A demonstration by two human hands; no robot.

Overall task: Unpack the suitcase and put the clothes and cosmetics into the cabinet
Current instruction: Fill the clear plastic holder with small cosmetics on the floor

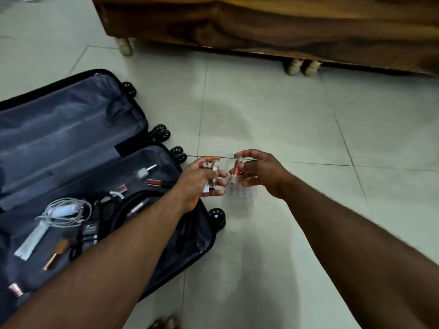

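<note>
An open dark suitcase (133, 108) lies on the floor at the left, grey lining showing. Inside lie a red lip tube (156, 182), a clear bottle with silver cap (145, 173), a white tube (32, 242), rose-gold lipsticks (51, 261) and white cables (65, 211). My left hand (199, 179) holds small clear cosmetic tubes (212, 174) just past the suitcase's right edge. My right hand (259, 173) pinches a red tube with a green tip (236, 168) above a blurred clear plastic organiser (241, 198) on the floor.
A dark wooden cabinet or bed frame (273, 22) on short pale legs (126, 46) runs along the top. Pale floor tiles (273, 115) spread between it and the suitcase. Black suitcase wheels (217, 216) stick out near my left forearm.
</note>
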